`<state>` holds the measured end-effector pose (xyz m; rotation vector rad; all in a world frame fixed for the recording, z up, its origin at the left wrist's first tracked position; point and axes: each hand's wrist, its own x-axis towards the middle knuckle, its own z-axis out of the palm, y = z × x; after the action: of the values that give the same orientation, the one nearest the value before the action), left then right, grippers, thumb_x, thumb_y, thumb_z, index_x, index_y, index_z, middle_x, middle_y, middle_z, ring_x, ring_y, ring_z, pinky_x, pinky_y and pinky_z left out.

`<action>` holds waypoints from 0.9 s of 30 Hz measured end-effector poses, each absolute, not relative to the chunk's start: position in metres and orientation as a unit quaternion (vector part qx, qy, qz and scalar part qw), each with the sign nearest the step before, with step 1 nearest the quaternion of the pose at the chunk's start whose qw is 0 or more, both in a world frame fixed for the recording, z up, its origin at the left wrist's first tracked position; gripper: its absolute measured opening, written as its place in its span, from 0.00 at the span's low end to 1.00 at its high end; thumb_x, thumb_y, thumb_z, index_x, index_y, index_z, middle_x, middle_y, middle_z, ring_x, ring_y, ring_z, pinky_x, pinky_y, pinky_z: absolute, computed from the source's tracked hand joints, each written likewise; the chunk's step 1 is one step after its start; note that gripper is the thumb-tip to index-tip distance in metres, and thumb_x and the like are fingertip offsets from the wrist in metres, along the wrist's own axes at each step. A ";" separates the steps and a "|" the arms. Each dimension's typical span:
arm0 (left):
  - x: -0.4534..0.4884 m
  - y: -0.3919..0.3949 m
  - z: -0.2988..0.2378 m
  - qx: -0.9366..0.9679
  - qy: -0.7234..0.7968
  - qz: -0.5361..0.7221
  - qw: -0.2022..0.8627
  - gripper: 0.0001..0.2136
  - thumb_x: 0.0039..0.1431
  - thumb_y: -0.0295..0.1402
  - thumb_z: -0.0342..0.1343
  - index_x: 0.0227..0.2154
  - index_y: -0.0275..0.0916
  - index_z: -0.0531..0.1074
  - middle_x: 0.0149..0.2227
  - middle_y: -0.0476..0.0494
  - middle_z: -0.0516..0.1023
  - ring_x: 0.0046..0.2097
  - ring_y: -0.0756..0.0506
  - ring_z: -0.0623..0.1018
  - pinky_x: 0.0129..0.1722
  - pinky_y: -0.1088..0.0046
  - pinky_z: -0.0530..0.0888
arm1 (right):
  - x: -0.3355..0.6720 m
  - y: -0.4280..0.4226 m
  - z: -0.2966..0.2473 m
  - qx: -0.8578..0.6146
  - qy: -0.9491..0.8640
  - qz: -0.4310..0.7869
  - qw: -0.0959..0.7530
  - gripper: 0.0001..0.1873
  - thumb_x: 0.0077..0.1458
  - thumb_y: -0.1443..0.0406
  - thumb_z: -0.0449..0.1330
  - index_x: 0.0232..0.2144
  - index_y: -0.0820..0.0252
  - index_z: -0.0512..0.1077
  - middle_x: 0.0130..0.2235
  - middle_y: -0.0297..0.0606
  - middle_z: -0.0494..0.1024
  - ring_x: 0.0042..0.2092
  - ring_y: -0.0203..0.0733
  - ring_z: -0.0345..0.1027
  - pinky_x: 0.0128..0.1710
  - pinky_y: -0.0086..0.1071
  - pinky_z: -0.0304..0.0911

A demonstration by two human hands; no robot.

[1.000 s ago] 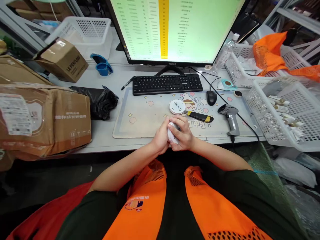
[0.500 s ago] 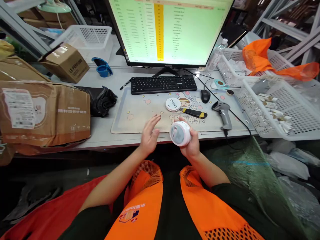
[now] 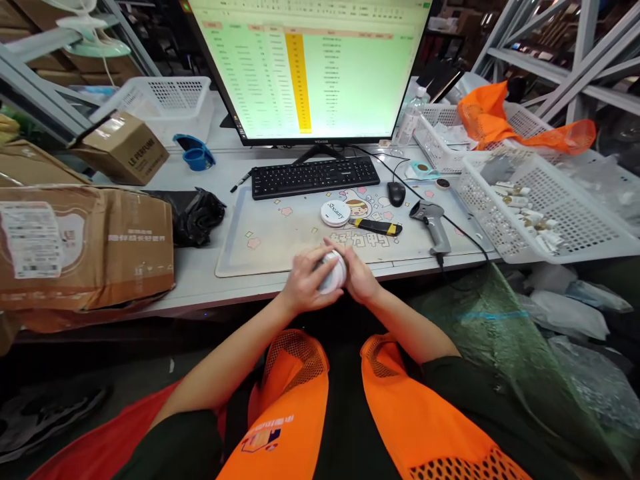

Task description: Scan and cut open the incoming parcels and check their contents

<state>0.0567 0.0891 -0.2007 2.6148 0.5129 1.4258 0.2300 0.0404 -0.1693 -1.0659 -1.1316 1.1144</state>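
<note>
Both hands are wrapped round a white, round jar (image 3: 333, 275) at the front edge of the desk. My left hand (image 3: 306, 281) grips its left side, thumb and fingers curled over it. On the right side, my right hand (image 3: 361, 275) is closed against it, its fingertips partly hidden. The jar's label face is blurred and mostly covered. Just beyond the hands, a round white lid-like disc (image 3: 335, 213) with "beauty" lettering lies on the desk mat (image 3: 265, 243). A black and yellow box cutter (image 3: 376, 227) rests beside the disc.
A keyboard (image 3: 315, 177), mouse (image 3: 397, 194) and barcode scanner (image 3: 433, 225) lie under the monitor (image 3: 310, 73). Cardboard boxes (image 3: 135, 247) and a black plastic bag (image 3: 197, 217) stand left. White baskets (image 3: 575, 207) hold small items at right.
My left hand has come in and closed on the jar, which my right hand alone held before. The jar has shifted left and turned. The camera view has moved slightly.
</note>
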 end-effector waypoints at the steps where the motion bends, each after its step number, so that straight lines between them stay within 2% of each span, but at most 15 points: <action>1: 0.049 0.098 -0.197 0.857 0.240 0.454 0.044 0.30 0.60 0.51 0.64 0.61 0.44 0.74 0.61 0.29 0.75 0.60 0.29 0.75 0.61 0.47 0.68 | 0.237 0.060 -0.166 -0.498 -0.540 0.420 0.534 0.39 0.71 0.41 0.43 0.66 0.60 0.72 0.67 0.48 0.73 0.70 0.49 0.65 0.73 0.48 0.58; 2: 0.041 0.107 -0.192 0.843 0.319 0.431 0.030 0.28 0.60 0.50 0.64 0.60 0.43 0.75 0.61 0.28 0.75 0.59 0.28 0.74 0.61 0.45 0.67 | 0.244 0.082 -0.163 -0.555 -0.587 0.349 0.476 0.39 0.72 0.42 0.44 0.67 0.62 0.70 0.69 0.50 0.70 0.72 0.51 0.61 0.74 0.51 0.54; 4: 0.025 0.128 -0.186 0.809 0.457 0.368 0.022 0.29 0.61 0.48 0.61 0.61 0.39 0.75 0.60 0.25 0.75 0.60 0.24 0.72 0.61 0.42 0.65 | 0.258 0.127 -0.154 -0.668 -0.641 0.209 0.314 0.39 0.69 0.44 0.53 0.71 0.62 0.65 0.74 0.55 0.60 0.77 0.60 0.48 0.76 0.62 0.41; 6: 0.009 0.147 -0.184 0.792 0.532 0.296 0.039 0.31 0.61 0.46 0.59 0.63 0.34 0.72 0.61 0.22 0.74 0.62 0.22 0.70 0.63 0.40 0.64 | 0.267 0.163 -0.148 -0.720 -0.659 0.138 0.169 0.45 0.63 0.45 0.63 0.74 0.60 0.60 0.77 0.58 0.53 0.78 0.70 0.38 0.73 0.72 0.33; 7: 0.002 0.155 -0.185 0.791 0.549 0.262 0.054 0.32 0.62 0.45 0.58 0.65 0.31 0.71 0.62 0.21 0.74 0.63 0.22 0.69 0.64 0.40 0.64 | 0.270 0.177 -0.146 -0.724 -0.665 0.129 0.129 0.47 0.61 0.46 0.66 0.74 0.60 0.60 0.76 0.60 0.53 0.77 0.72 0.39 0.72 0.73 0.34; 9: -0.008 0.165 -0.190 0.795 0.562 0.213 0.082 0.34 0.62 0.44 0.57 0.66 0.28 0.68 0.65 0.19 0.71 0.66 0.21 0.66 0.67 0.39 0.62 | 0.273 0.193 -0.145 -0.714 -0.678 0.135 0.112 0.44 0.60 0.51 0.68 0.71 0.64 0.64 0.72 0.63 0.61 0.74 0.71 0.51 0.72 0.65 0.45; 10: -0.011 0.166 -0.193 0.799 0.559 0.203 0.091 0.34 0.63 0.45 0.57 0.67 0.28 0.67 0.67 0.18 0.69 0.69 0.21 0.63 0.68 0.37 0.59 | 0.274 0.195 -0.145 -0.710 -0.682 0.135 0.116 0.42 0.61 0.53 0.67 0.70 0.66 0.66 0.69 0.64 0.65 0.71 0.68 0.57 0.72 0.59 0.51; 12: -0.008 0.162 -0.198 0.810 0.529 0.234 0.095 0.34 0.64 0.48 0.56 0.67 0.29 0.67 0.71 0.18 0.63 0.74 0.20 0.55 0.71 0.34 0.52 | 0.274 0.190 -0.146 -0.702 -0.678 0.146 0.161 0.39 0.63 0.55 0.63 0.70 0.68 0.66 0.67 0.62 0.68 0.69 0.62 0.62 0.70 0.50 0.56; 14: 0.008 0.150 -0.200 0.827 0.454 0.320 0.092 0.36 0.67 0.53 0.54 0.69 0.32 0.63 0.74 0.19 0.56 0.77 0.22 0.50 0.72 0.33 0.49 | 0.267 0.173 -0.149 -0.669 -0.652 0.226 0.276 0.36 0.65 0.55 0.58 0.70 0.67 0.65 0.67 0.55 0.70 0.69 0.56 0.63 0.71 0.46 0.57; 17: 0.051 0.126 -0.199 0.834 0.298 0.450 0.118 0.40 0.71 0.60 0.45 0.76 0.41 0.50 0.77 0.23 0.49 0.77 0.27 0.52 0.73 0.40 0.53 | 0.243 0.129 -0.159 -0.525 -0.546 0.426 0.494 0.34 0.67 0.49 0.51 0.66 0.61 0.70 0.63 0.45 0.76 0.63 0.52 0.70 0.67 0.46 0.64; 19: 0.083 0.111 -0.197 0.810 0.241 0.513 0.152 0.38 0.74 0.60 0.39 0.78 0.45 0.44 0.76 0.26 0.51 0.75 0.30 0.57 0.72 0.44 0.57 | 0.224 0.096 -0.167 -0.450 -0.488 0.465 0.585 0.34 0.67 0.43 0.49 0.63 0.58 0.72 0.59 0.43 0.78 0.60 0.51 0.72 0.65 0.47 0.67; 22: 0.117 0.093 -0.201 0.751 0.231 0.579 0.219 0.36 0.75 0.57 0.33 0.78 0.46 0.43 0.73 0.27 0.54 0.72 0.31 0.62 0.71 0.48 0.61 | 0.206 0.061 -0.173 -0.477 -0.471 0.351 0.654 0.36 0.68 0.39 0.48 0.62 0.57 0.72 0.59 0.47 0.75 0.63 0.52 0.68 0.69 0.50 0.62; 25: 0.127 0.085 -0.208 0.696 0.239 0.608 0.296 0.34 0.76 0.56 0.32 0.77 0.47 0.51 0.71 0.30 0.59 0.71 0.33 0.65 0.71 0.48 0.62 | 0.202 0.051 -0.171 -0.548 -0.511 0.222 0.624 0.38 0.69 0.37 0.47 0.65 0.56 0.69 0.60 0.50 0.70 0.65 0.52 0.65 0.70 0.51 0.61; 27: 0.126 0.082 -0.210 0.657 0.242 0.619 0.355 0.32 0.76 0.56 0.35 0.75 0.49 0.56 0.70 0.33 0.63 0.71 0.33 0.65 0.72 0.49 0.61 | 0.202 0.052 -0.169 -0.569 -0.537 0.182 0.596 0.39 0.68 0.37 0.48 0.67 0.55 0.67 0.60 0.51 0.68 0.64 0.53 0.65 0.69 0.51 0.62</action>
<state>0.1259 0.0822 -0.2103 1.6985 0.6250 1.6008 0.2022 0.0515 -0.1695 -1.3202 -1.2479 0.4222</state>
